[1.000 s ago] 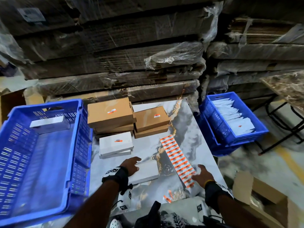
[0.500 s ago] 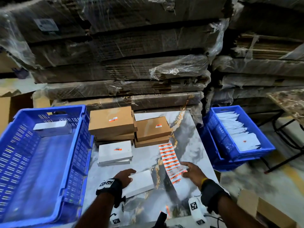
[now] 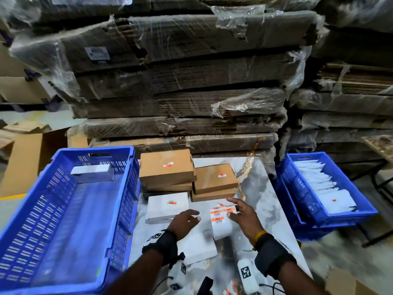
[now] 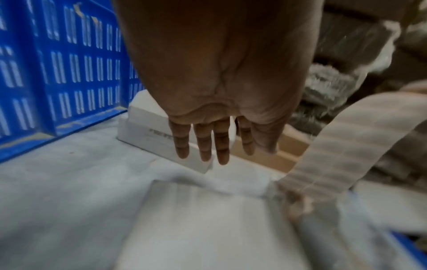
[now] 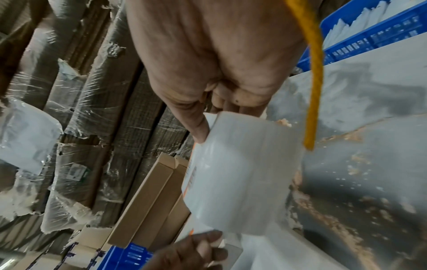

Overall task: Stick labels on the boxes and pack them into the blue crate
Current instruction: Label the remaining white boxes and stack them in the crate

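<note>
Label strip lifted, white box waiting under left hand

Right hand (image 3: 244, 216) pinches the label strip (image 3: 222, 222) at its far end, thumb and fingers curled on it; the strip hangs curved off the table (image 3: 265, 199), orange labels facing up in the head view. Left hand (image 3: 184, 223) holds nothing, fingers straight and spread, hovering over the near white box (image 3: 197, 248). Contact with the box: cannot tell, blurred.

Key relation: strip sits just right of the left fingers (image 4: 203, 144), its long axis running roughly toward and away from the person. Left hand is the nearer one to peel a label; the unlabelled box lies directly below and toward the body from those fingers. My read: next is peel one label, press it on that box.

Other boxes: labelled white box (image 3: 168, 206) just beyond the left hand, brown boxes (image 3: 167, 167) stacked behind it, also labelled. Crate (image 3: 70, 220) on the left holds one white box (image 3: 92, 172) at its far end, so packing has barely started.
</note>
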### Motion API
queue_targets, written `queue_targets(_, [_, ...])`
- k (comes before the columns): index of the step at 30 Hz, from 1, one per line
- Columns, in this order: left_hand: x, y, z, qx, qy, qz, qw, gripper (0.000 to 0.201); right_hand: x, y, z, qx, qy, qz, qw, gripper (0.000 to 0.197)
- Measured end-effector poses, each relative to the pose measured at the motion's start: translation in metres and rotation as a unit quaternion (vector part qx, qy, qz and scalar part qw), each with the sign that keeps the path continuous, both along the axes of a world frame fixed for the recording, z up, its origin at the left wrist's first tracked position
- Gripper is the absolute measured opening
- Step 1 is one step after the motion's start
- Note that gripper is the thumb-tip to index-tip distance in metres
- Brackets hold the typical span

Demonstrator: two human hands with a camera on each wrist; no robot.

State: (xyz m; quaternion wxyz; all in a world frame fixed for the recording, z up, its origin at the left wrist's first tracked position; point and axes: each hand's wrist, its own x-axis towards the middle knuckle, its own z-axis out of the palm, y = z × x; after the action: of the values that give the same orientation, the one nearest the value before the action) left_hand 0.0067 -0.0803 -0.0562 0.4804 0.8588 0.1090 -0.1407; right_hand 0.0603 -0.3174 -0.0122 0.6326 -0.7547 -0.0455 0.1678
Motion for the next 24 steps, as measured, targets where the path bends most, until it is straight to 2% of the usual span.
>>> queue_targets(3, [0.008,-0.016,0.045,-0.216,-0.016,0.058,0.975,0.030,0.007,0.016,0.006,0.015,-0.027,-0.019,0.999,0.041])
queue_targets(7, [0.020,-0.031,0.075,-0.320,-0.057,0.048,0.944,0.050,0.016,0.032,0.020,0.043,-0.049,-0.044,0.997,0.040])
queue_targets(11, [0.028,-0.036,0.089,-0.311,-0.110,0.055,0.942,0.059,0.018,0.036,0.033,0.035,-0.090,-0.081,0.992,0.034])
queue_targets(14, [0.031,-0.038,0.095,-0.305,-0.146,0.053,0.940,0.053,0.014,0.036,0.042,-0.066,-0.194,-0.106,0.973,0.035])
queue_targets(17, [0.032,-0.036,0.098,-0.296,-0.176,0.052,0.938,0.048,0.008,0.035,0.048,-0.127,-0.286,-0.053,0.948,0.035])
queue_targets(20, [0.034,-0.034,0.101,-0.283,-0.193,0.036,0.939,0.046,0.007,0.034,0.049,-0.146,-0.303,-0.015,0.942,0.033])
queue_targets(24, [0.037,-0.032,0.105,-0.264,-0.212,0.006,0.941,0.049,0.010,0.036,0.051,-0.121,-0.282,-0.035,0.951,0.030])
